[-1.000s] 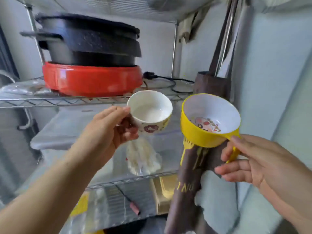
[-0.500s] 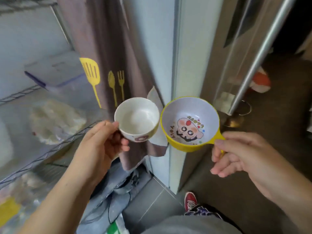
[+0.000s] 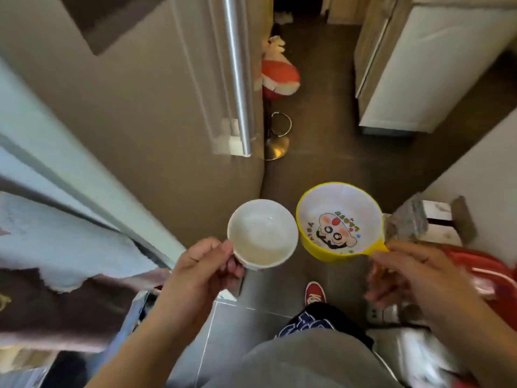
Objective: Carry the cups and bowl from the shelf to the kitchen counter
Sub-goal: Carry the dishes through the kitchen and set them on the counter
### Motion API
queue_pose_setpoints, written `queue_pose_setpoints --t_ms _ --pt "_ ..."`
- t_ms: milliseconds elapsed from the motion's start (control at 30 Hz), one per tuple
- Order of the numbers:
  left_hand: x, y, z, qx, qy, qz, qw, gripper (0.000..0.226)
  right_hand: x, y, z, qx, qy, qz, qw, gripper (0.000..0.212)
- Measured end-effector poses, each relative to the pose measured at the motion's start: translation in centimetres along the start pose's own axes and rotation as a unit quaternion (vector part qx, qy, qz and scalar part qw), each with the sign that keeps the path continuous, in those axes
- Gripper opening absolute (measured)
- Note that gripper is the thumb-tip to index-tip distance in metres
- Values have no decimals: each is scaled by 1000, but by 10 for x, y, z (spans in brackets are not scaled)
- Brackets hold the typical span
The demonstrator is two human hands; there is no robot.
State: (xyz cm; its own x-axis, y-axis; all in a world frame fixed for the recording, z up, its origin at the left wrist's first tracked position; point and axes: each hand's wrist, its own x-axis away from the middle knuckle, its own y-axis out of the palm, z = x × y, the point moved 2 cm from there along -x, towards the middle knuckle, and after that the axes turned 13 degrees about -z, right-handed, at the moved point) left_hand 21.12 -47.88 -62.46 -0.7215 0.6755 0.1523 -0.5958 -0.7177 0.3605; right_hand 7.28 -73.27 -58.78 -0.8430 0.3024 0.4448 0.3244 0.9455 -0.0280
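Gripping white cup (image 3: 262, 233) and yellow cup (image 3: 339, 221), both hands now face the floor (image 3: 321, 169), shelf gone.

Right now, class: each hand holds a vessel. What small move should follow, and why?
Probably step forward along the floor, keeping both level: the left hand grips the white cup, the right hand the yellow bowl, and no counter is visibly within reach.

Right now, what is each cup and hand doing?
white cup: upright, looks empty, held by its handle.
yellow cup: slightly tilted, empty, cartoon face inside, held by its handle.
left hand: closed on the white cup.
right hand: closed on the yellow cup.
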Motion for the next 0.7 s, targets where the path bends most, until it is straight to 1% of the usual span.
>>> queue_pose_setpoints --t_ms 67,200,267,333,467,600,700 --pt "-33 14 -13 0 -32 -12 999 31 -7 -23 9 -27 16 33 999 28" --pt "-105 36 -30 -18 -71 -29 997 26 -31 -70 24 -61 50 75 994 35" --pt "-144 47 -37 -34 -82 -29 996 23 -50 -96 29 -75 67 93 991 32" --pt "-184 60 -42 -33 -78 -25 996 22 -72 -125 34 -86 83 110 987 29" --pt "-262 83 -48 -13 -66 -18 998 23 -121 -181 31 -98 92 149 980 36" --pt "-317 100 -46 1 -56 -8 998 26 -171 -228 8 -64 71 158 983 28" --pt "-351 105 -45 14 -66 13 998 25 -213 -255 -9 -44 66 153 985 29"
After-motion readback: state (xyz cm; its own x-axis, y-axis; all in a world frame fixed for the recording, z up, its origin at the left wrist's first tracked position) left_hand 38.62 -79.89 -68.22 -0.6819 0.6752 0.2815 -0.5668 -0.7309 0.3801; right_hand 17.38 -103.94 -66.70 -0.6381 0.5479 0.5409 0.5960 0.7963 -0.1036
